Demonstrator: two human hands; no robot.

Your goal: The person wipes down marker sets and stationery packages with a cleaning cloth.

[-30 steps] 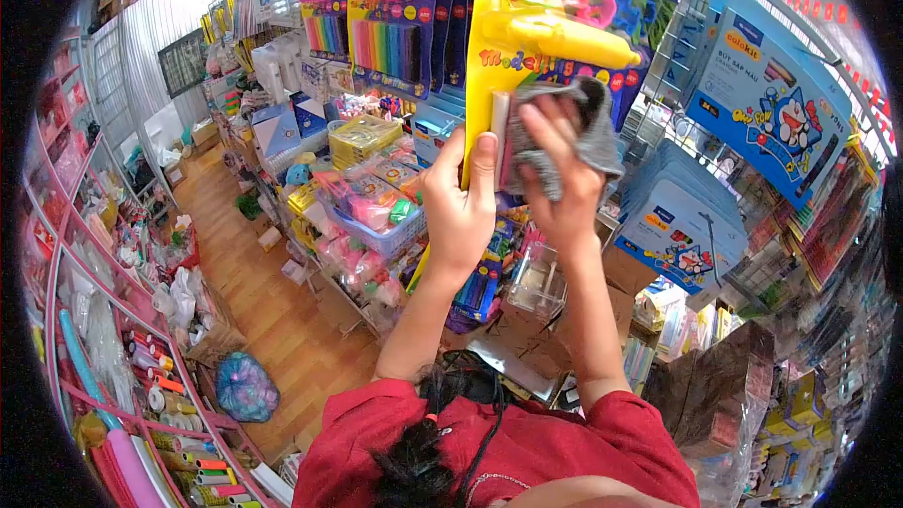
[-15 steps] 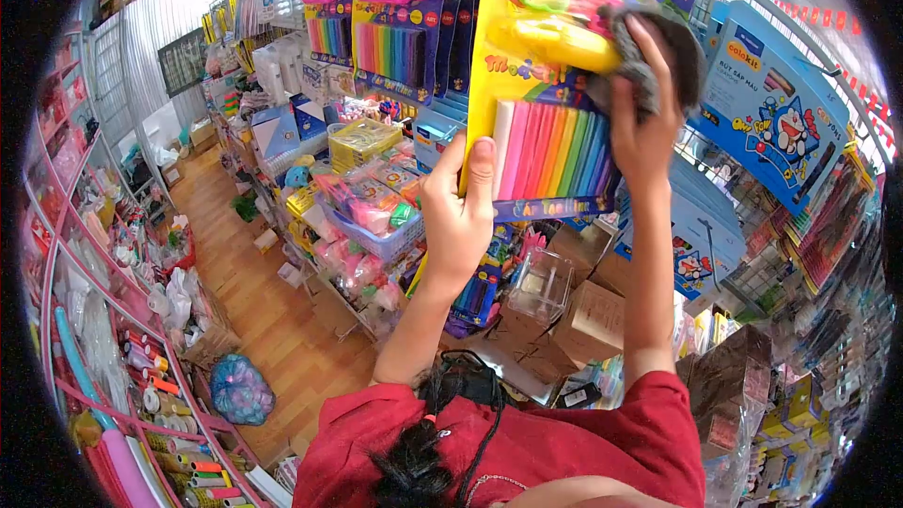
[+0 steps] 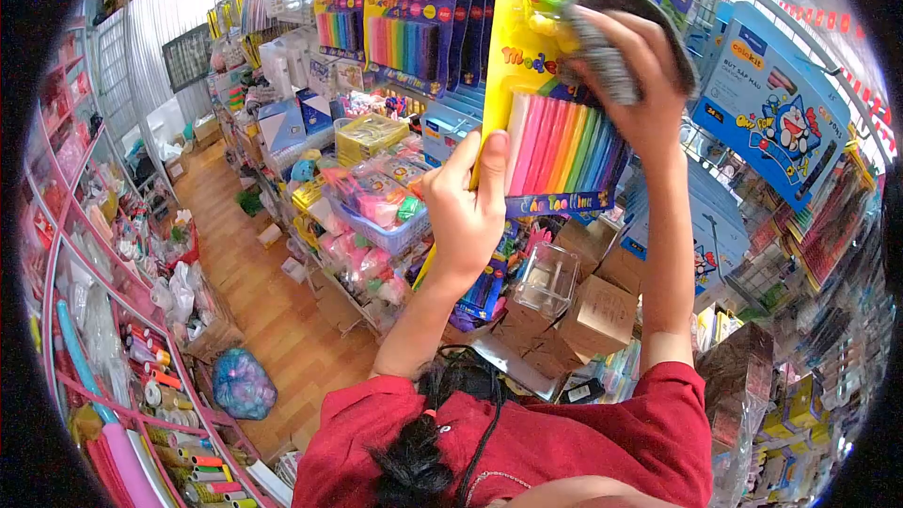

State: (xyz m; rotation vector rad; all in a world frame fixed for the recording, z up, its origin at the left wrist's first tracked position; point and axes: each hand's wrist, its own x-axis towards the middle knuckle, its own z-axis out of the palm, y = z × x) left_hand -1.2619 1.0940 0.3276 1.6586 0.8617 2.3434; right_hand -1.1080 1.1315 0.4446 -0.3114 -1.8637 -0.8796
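Note:
My left hand [image 3: 470, 198] grips the lower left edge of a modelling clay pack [image 3: 564, 146], thumb in front. The pack has a yellow and purple card, a row of coloured clay sticks under clear plastic, and moulds above them. A dark grey cloth [image 3: 607, 56] is bunched in my right hand [image 3: 649, 75], its fingers bent over it. The cloth lies against the upper middle of the pack and covers part of the printed name and moulds. Similar clay packs [image 3: 404, 33] hang just left of it.
Blue crayon boxes [image 3: 767, 103] hang at the right. Below are cardboard boxes [image 3: 597, 315] and a clear plastic container [image 3: 546, 277]. A basket [image 3: 390, 235] of packaged goods stands on the shelf at centre left. A stuffed bag [image 3: 243, 384] lies on the wooden floor [image 3: 310, 357].
My right hand has moved the cloth leftward across the pack, over the yellow mould. The pack and my left hand appear slightly further right in view.

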